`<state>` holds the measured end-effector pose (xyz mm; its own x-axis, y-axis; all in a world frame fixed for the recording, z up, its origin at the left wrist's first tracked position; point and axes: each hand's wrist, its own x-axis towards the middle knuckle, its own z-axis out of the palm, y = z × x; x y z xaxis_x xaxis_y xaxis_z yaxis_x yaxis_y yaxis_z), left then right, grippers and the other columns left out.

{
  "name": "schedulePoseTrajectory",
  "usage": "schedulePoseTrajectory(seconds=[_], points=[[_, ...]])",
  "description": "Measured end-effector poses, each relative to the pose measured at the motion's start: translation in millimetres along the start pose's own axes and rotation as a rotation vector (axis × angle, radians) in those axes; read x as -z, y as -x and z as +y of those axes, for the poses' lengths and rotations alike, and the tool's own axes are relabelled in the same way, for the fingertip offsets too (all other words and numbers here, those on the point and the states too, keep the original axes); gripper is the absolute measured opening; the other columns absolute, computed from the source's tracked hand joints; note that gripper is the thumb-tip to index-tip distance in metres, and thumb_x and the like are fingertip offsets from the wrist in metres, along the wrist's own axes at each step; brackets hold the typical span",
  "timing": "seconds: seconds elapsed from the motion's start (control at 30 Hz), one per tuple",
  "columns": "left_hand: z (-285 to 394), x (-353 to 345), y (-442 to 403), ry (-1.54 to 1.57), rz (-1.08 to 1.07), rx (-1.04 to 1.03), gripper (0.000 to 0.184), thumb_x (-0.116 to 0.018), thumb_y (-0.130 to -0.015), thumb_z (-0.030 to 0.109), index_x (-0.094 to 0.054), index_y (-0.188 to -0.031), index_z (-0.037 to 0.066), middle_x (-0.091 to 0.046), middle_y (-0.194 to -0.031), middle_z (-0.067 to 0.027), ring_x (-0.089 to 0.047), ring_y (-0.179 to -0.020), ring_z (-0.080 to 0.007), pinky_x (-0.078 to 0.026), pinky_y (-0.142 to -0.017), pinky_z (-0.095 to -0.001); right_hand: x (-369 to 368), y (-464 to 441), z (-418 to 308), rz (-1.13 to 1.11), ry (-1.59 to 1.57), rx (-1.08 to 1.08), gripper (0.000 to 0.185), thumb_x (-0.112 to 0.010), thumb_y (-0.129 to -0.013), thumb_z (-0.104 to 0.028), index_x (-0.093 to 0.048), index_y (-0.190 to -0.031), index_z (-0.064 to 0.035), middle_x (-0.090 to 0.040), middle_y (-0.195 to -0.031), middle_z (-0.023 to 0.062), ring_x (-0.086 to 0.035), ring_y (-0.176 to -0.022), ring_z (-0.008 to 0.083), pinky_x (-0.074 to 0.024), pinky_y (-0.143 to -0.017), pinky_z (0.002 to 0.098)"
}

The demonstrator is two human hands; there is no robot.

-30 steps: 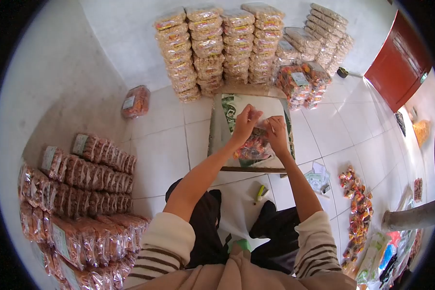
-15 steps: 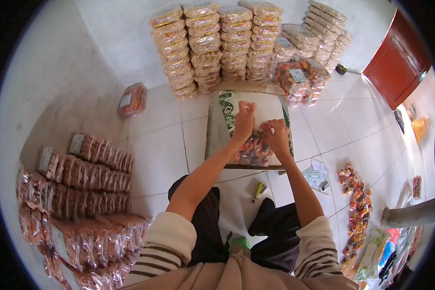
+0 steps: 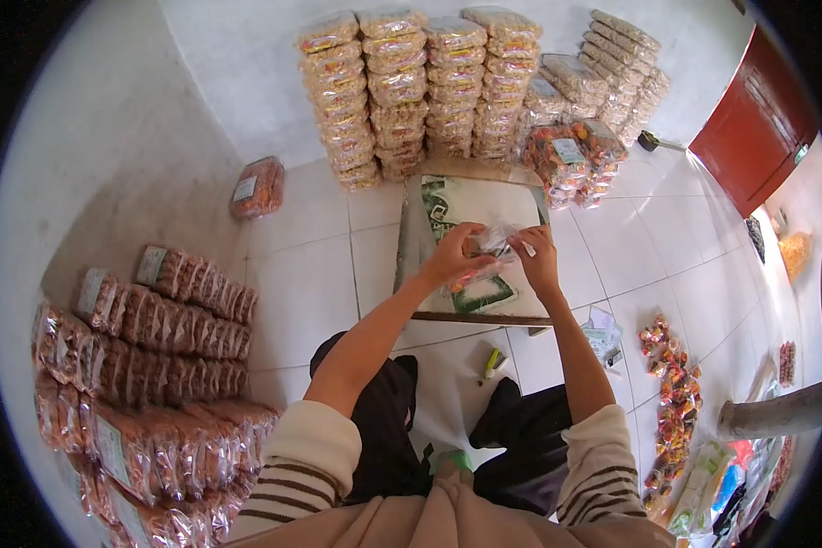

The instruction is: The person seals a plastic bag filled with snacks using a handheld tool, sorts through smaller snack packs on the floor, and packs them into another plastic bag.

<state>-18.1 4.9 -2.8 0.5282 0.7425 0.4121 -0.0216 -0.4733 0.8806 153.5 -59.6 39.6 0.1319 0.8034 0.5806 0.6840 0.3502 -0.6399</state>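
A clear plastic bag (image 3: pixel 497 239) with red-orange contents showing low down is held up over a low table (image 3: pixel 413 239). My left hand (image 3: pixel 451 256) is curled round the bag's left side, covering part of what is inside. At the bag's upper right, the fingers of my right hand (image 3: pixel 537 254) are pinched on its loose plastic. A white sheet with green print (image 3: pixel 498 203) covers the tabletop beneath both hands.
Tall stacks of packed bags (image 3: pixel 393 91) stand along the back wall, with orange-red packs (image 3: pixel 557 164) beside them. Brown packs (image 3: pixel 155 365) are piled at left. A row of small packets (image 3: pixel 676 402) lies right, near a grey post (image 3: pixel 776 411). A green-yellow tool (image 3: pixel 495 363) lies by my feet.
The bag has been lifted from lying on the table's near part, uncovering green print there. My left hand has come down onto its side; my right hand has stayed near its top.
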Motion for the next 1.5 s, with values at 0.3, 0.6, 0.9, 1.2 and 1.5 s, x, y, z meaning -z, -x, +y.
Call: schedulePoseTrajectory(seconds=[0.3,0.6,0.9,1.2,1.5], points=[[19,-15,11,-0.191,0.256,-0.189,0.022,-0.067,-0.070,0.016,-0.052,-0.078,0.001,-0.050,-0.076,-0.0109,-0.046,-0.074,-0.0254,-0.037,-0.068,-0.0343,-1,15,-1,0.039,0.065,-0.026,0.012,-0.060,-0.078,-0.015,-0.061,-0.080,-0.0034,-0.057,-0.080,0.0054,-0.046,-0.086,0.0241,-0.0356,-0.076,0.0359],[16,-29,3,-0.268,0.359,-0.122,0.016,-0.053,-0.082,0.011,-0.044,-0.071,0.003,-0.044,-0.057,-0.0091,-0.042,-0.057,-0.0250,-0.032,-0.061,-0.0347,-16,15,1,0.077,-0.002,-0.198,0.028,-0.047,-0.087,-0.023,-0.053,-0.069,-0.0021,-0.052,-0.077,0.0065,-0.041,-0.086,0.0248,-0.0297,-0.081,0.0372],[53,-40,13,-0.694,0.477,-0.252,0.032,-0.049,-0.084,0.015,-0.041,-0.113,0.004,-0.044,-0.107,-0.0136,-0.043,-0.099,-0.0246,-0.026,-0.087,-0.0448,-22,19,-3,0.234,-0.006,-0.188,0.026,-0.046,-0.087,-0.023,-0.054,-0.072,-0.0031,-0.053,-0.078,0.0055,-0.041,-0.086,0.0242,-0.0282,-0.082,0.0407],[39,-59,14,-0.774,0.282,-0.208,0.040,-0.047,-0.085,0.021,-0.039,-0.121,0.006,-0.040,-0.125,-0.0090,-0.034,-0.121,-0.0214,-0.007,-0.101,-0.0520,-16,18,-8,0.215,-0.127,-0.200,0.021,-0.049,-0.086,-0.017,-0.054,-0.078,0.0013,-0.051,-0.076,0.0087,-0.040,-0.085,0.0244,-0.0358,-0.074,0.0321],[42,-55,3,-0.721,0.337,-0.228,0.028,-0.058,-0.078,0.019,-0.053,-0.105,0.014,-0.050,-0.099,-0.0023,-0.039,-0.101,-0.0247,-0.022,-0.086,-0.0493,-9,13,-8,0.216,-0.056,-0.178,0.023,-0.051,-0.085,-0.021,-0.056,-0.074,-0.0018,-0.045,-0.073,0.0069,-0.038,-0.081,0.0221,-0.0279,-0.080,0.0359]])
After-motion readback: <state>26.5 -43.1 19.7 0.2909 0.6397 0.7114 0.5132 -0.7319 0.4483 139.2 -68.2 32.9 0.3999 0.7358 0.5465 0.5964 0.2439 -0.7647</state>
